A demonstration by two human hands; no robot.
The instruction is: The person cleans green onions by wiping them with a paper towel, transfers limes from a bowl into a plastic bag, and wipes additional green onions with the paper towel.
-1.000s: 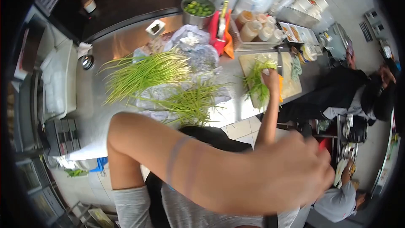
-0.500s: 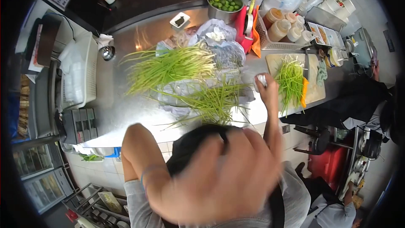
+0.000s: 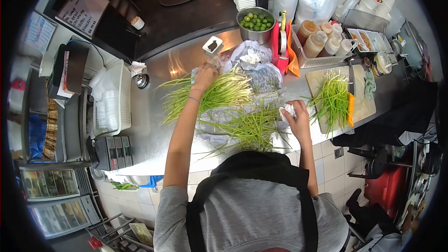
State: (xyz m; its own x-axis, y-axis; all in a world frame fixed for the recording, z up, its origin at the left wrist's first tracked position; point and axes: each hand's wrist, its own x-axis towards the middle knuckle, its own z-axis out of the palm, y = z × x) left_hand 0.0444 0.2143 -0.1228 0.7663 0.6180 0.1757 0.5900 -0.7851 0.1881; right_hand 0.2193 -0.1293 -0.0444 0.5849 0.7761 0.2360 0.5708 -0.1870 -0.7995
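My right hand (image 3: 300,120) pinches a crumpled white tissue (image 3: 289,110) at the right end of a loose heap of thin green stalks (image 3: 247,128). My left hand (image 3: 205,76) is at the upper left edge of a thicker bunch of long chive-like greens (image 3: 219,91) with pale ends. Its fingertips are beside clear crumpled plastic, and whether they grip anything is not plain. Under and behind the greens lie plastic bags (image 3: 266,77), one with a white wad (image 3: 250,57) on top. More cut greens (image 3: 332,95) rest on a cutting board (image 3: 365,107), alongside an orange-handled knife (image 3: 350,110).
Behind the greens stand a steel pot of limes (image 3: 256,25), a red holder (image 3: 280,49) and a basket of sauce bottles (image 3: 322,59). A small white dish (image 3: 213,45) and a call bell (image 3: 141,80) sit on the steel counter (image 3: 149,126). Other people are at the right.
My left hand has swung from close in front of the camera out to the bunch of greens. My right hand stays by the stalks with the tissue. The camera view has shifted.
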